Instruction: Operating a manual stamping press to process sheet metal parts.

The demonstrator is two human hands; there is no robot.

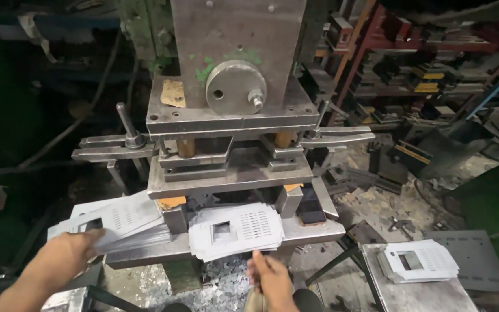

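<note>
My left hand (70, 251) lies flat on a stack of thin grey punched metal sheets (119, 222) at the left of the press bed, fingers apart. My right hand (270, 276) touches the near edge of a second stack of white perforated sheets (235, 230) with a square cut-out, lying at the front of the bed (313, 231); whether it pinches a sheet I cannot tell. Above both stacks sits the die set (229, 167) of the grey mechanical press (235, 69).
A third pile of punched sheets (417, 261) rests on a metal stand (423, 292) at the lower right. Red racks (428, 58) full of dies fill the back right. Scrap and tool blocks litter the floor (376, 202). Metal chips (220, 286) lie below the bed.
</note>
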